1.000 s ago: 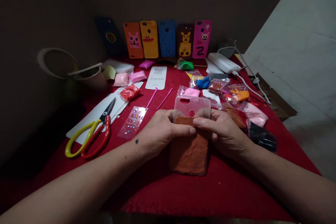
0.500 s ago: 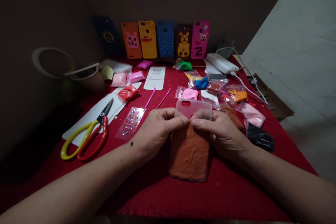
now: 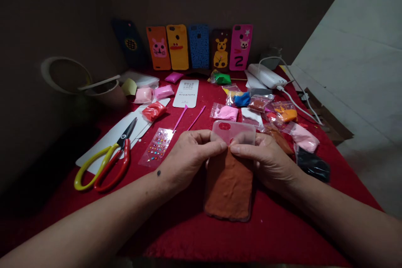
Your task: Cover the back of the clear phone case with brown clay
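A clear phone case [image 3: 234, 127] is held between my two hands above the red cloth. Brown clay [image 3: 229, 186] is spread over its lower part, while the top strip with the camera hole is bare. My left hand [image 3: 196, 150] grips the left edge, its thumb pressed on the clay's upper border. On the other edge, my right hand [image 3: 266, 155] grips the case the same way, and the two thumb tips nearly meet. The fingers behind the case are mostly hidden.
Scissors [image 3: 116, 155] and a rhinestone sheet [image 3: 158, 146] lie to the left. Pink clay tools [image 3: 196, 118] lie beyond my hands. Several clay packets, such as a black one [image 3: 312, 165], lie to the right. Decorated phone cases [image 3: 199, 46] lean on the back wall. A power bank [image 3: 266, 76] has cables.
The case's lower end has shifted slightly down and right in the picture. Both thumbs stay pressed at the clay's upper border, almost unmoved.
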`<state>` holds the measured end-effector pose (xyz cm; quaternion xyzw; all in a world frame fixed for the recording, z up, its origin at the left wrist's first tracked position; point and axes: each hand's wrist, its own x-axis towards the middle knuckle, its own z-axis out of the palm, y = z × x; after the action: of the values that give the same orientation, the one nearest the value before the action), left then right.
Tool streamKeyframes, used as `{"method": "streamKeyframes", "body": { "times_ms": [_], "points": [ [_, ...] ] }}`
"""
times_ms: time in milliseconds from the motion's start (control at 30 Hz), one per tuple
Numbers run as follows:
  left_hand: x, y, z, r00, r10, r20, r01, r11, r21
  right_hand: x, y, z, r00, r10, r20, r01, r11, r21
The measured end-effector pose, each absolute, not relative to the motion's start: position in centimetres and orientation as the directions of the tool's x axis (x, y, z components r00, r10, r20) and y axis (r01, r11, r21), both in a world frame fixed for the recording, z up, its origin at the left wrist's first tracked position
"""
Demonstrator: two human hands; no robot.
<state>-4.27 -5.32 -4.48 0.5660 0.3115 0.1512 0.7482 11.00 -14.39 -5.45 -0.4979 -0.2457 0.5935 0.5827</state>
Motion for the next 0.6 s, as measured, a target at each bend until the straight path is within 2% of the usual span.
{"method": "streamKeyframes", "body": {
  "times_ms": [133,267,433,600],
  "points": [
    [-4.55,-4.80,-4.52,0.802,0.538,-0.261,0.081,0.335,0.939,10.98,-14.37,-5.29,0.186,0.918,-0.350,-0.517,-0.211,-0.830],
    [-4.72,-4.64,-4.41,0.771,0.577,-0.268,0.110,0.294,0.949,10.99,-14.33,-5.11,0.191,0.925,-0.327,-0.542,-0.178,-0.821],
    [-4.55,-5.10,-4.23,0.733,0.633,-0.251,0.176,0.180,0.968,10.99,-14.41,-5.05,0.152,0.923,-0.354,-0.549,-0.219,-0.806],
    [-4.49,-5.20,-4.01,0.765,0.600,-0.232,0.157,0.175,0.972,10.96,-14.48,-5.19,0.183,0.914,-0.361,-0.547,-0.211,-0.810]
  ]
}}
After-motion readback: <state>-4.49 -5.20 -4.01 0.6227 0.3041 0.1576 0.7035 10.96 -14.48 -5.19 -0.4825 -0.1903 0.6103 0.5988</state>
